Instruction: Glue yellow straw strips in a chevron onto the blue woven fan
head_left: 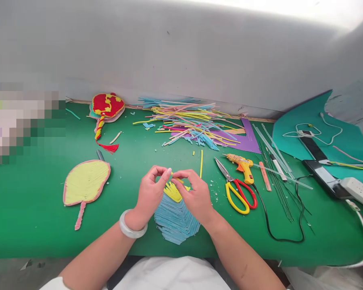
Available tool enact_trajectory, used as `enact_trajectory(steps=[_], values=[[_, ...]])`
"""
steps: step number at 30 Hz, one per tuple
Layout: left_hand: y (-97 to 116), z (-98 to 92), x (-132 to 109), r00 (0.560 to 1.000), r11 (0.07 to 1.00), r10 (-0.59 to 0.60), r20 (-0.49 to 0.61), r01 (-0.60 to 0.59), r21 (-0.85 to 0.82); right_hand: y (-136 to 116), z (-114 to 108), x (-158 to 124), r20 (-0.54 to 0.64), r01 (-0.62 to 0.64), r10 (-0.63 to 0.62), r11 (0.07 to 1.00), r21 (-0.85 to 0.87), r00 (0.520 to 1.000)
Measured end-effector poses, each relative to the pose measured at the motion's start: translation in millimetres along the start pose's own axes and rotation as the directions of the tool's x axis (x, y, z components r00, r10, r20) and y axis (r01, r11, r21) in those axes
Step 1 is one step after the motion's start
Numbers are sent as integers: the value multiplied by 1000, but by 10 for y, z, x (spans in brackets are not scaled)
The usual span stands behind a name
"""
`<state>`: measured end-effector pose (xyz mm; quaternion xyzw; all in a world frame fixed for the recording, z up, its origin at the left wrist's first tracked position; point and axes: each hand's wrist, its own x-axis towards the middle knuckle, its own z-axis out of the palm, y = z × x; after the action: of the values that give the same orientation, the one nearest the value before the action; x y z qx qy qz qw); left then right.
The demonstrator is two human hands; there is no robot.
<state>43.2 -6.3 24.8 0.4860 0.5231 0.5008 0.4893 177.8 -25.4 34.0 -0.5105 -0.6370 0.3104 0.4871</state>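
Note:
My left hand [153, 189] and my right hand [196, 193] meet in front of me, each in a pinch on a short piece of yellow pipe cleaner [178, 178]. Below the fingers, a flat panel of blue pipe cleaners [178, 221] lies on the table, its rows forming a V. Short yellow pipe cleaners [173, 192] fill its upper middle, partly covered by my hands. A longer yellow pipe cleaner [201, 164] lies just beyond my right hand.
Scissors [234, 187], a hot glue gun [243, 166] and glue sticks [275, 149] lie to the right, with a trailing black cord. A colourful pile of pipe cleaners [190, 121] lies at the back. A yellow fan [87, 182] and a red fan [108, 105] sit left.

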Motion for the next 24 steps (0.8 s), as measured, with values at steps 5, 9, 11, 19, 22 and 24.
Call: enact_trajectory(steps=[5, 9, 11, 19, 22, 24], values=[[6, 4, -28, 996, 998, -40, 77, 43, -38, 128, -52, -25, -15, -135, 141, 968, 211, 990], [9, -4, -32, 990, 994, -79, 120, 88, -67, 154, -57, -45, 21, -196, 202, 915, 353, 979], [11, -13, -32, 988, 993, -71, 134, 83, -85, 154, -53, -38, 48, -231, 232, 885, 404, 971], [59, -23, -52, 991, 987, 12, 132, 10, -162, 178, -37, -8, 63, -287, 296, 818, 499, 953], [72, -16, -59, 991, 989, 28, 133, -8, -150, 183, -46, -10, 74, -261, 259, 825, 502, 963], [78, -13, -63, 992, 991, 27, 125, -11, -134, 180, -52, -9, 59, -212, 210, 847, 488, 976]])
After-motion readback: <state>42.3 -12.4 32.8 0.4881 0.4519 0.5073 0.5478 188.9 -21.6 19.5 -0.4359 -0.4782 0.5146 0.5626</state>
